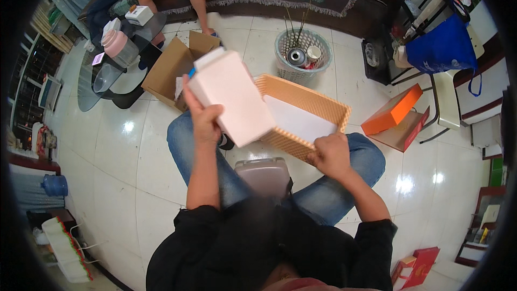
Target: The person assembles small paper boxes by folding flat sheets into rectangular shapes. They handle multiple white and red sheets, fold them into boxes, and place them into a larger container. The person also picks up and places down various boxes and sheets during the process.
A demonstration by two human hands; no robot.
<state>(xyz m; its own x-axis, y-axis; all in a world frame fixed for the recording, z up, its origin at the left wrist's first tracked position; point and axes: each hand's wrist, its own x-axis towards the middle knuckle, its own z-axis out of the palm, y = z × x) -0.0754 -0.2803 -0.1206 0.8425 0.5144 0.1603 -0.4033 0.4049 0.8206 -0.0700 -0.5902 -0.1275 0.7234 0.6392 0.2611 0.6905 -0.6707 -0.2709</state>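
A pale pinkish-white box (pixel 234 99), slightly blurred, is tilted in front of me, with my left hand (pixel 203 116) closed on its left side. The thumb lies over the box's face. A white flap or piece sticks up at the box's far end. To its right is a tan woven basket (pixel 307 97), rectangular, with a flat white bottom. My right hand (pixel 331 153) is closed on the basket's near right corner. The white box covers the basket's left end. I cannot tell whether the two touch.
An open cardboard box (pixel 161 78) stands ahead on the left, near a glass table (pixel 89 89). A round plastic basket (pixel 280 56) holding sticks and a can is farther off. An orange box (pixel 393 110) lies right. Between my legs is a grey-brown plastic object (pixel 264 177). People sit on the sofa.
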